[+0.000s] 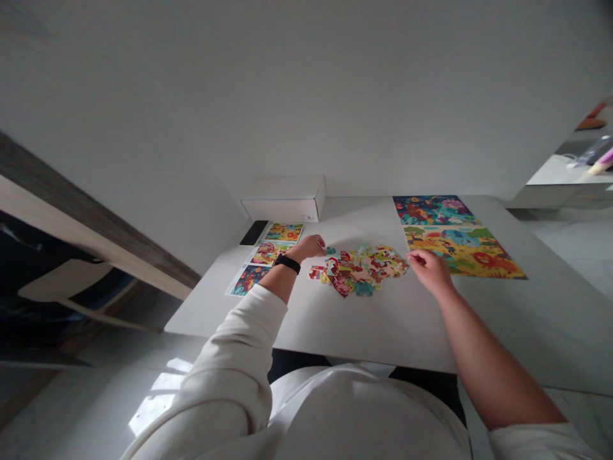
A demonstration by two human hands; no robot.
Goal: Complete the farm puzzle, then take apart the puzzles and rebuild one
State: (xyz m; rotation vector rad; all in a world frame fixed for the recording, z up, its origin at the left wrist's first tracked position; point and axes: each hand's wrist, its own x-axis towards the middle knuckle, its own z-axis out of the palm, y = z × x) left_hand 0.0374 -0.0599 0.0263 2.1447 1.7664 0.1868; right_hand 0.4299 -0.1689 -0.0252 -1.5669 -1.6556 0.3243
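Note:
A heap of several colourful loose puzzle pieces [360, 271] lies in the middle of the white table [393, 326]. My left hand [310, 246], with a black band on the wrist, rests at the heap's left edge, its fingers curled and pinched on something I cannot make out. My right hand [428, 266] sits at the heap's right edge, fingers curled and pinched at the outermost pieces. Two finished puzzle pictures [454, 239] lie flat to the right of my right hand.
A sheet of three small reference pictures [268, 255] lies at the table's left, with a black phone [254, 232] beside it. A white box [285, 199] stands against the wall at the back. A dark desk edge [86, 223] is at the far left.

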